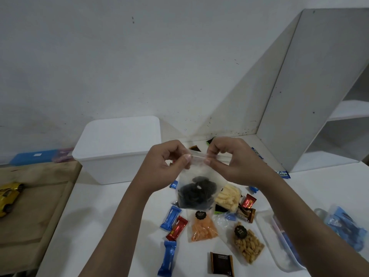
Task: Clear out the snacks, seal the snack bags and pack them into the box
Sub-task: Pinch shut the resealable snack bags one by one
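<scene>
Bag [196, 188] of frosted clear plastic, dark round snacks blurred inside, hung above the white table [111, 226]: your left hand [166, 162] and right hand [229, 158] pinched its top strip, thumbs nearly together. Behind it stood a white lidded box [117, 150]; the bag hid part of a pale-stick packet [228, 196].

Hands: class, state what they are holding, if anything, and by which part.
Both the left hand and right hand pinch the top seal strip of a clear bag of dark snacks.
</scene>
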`<state>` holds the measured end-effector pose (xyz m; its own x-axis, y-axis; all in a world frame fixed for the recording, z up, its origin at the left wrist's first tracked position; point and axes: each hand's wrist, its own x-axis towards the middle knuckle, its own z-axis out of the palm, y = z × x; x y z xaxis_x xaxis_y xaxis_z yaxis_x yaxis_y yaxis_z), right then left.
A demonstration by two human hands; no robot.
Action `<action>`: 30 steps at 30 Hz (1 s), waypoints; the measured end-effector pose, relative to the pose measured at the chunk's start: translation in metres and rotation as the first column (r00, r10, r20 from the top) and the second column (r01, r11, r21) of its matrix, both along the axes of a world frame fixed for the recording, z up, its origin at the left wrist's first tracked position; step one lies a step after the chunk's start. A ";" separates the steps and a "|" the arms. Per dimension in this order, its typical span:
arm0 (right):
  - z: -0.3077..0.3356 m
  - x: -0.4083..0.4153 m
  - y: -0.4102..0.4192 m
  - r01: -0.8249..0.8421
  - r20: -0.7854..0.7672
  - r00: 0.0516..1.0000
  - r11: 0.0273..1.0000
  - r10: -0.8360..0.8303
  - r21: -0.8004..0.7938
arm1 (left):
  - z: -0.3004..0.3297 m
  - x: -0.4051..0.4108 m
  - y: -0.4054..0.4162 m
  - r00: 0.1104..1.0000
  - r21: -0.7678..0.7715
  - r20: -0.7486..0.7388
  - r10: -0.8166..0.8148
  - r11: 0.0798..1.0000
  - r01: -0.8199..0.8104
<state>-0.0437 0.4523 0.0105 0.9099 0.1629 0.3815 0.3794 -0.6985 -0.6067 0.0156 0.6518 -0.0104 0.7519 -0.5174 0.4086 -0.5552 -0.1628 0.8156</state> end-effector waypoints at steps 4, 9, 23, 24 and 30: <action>0.001 0.001 0.002 -0.033 -0.012 0.999 0.999 0.033 0.037 | 0.003 0.000 -0.006 0.999 0.093 -0.026 -0.028 0.995 0.031; 0.002 0.002 0.005 -0.021 0.004 1.000 1.000 0.021 -0.019 | 0.002 -0.001 -0.014 0.998 0.108 0.070 0.008 0.994 -0.015; 0.002 0.011 0.000 0.026 -0.009 1.000 0.999 -0.026 0.038 | -0.006 0.010 -0.009 0.996 0.053 0.026 0.086 0.995 -0.087; 0.001 0.012 0.001 0.016 -0.012 1.000 0.999 -0.016 0.031 | -0.006 0.012 -0.009 0.996 0.074 0.030 0.086 0.993 -0.088; -0.004 0.016 0.006 0.020 -0.021 1.000 1.000 -0.020 0.008 | 0.001 0.012 -0.010 0.991 0.156 0.117 0.067 0.984 -0.085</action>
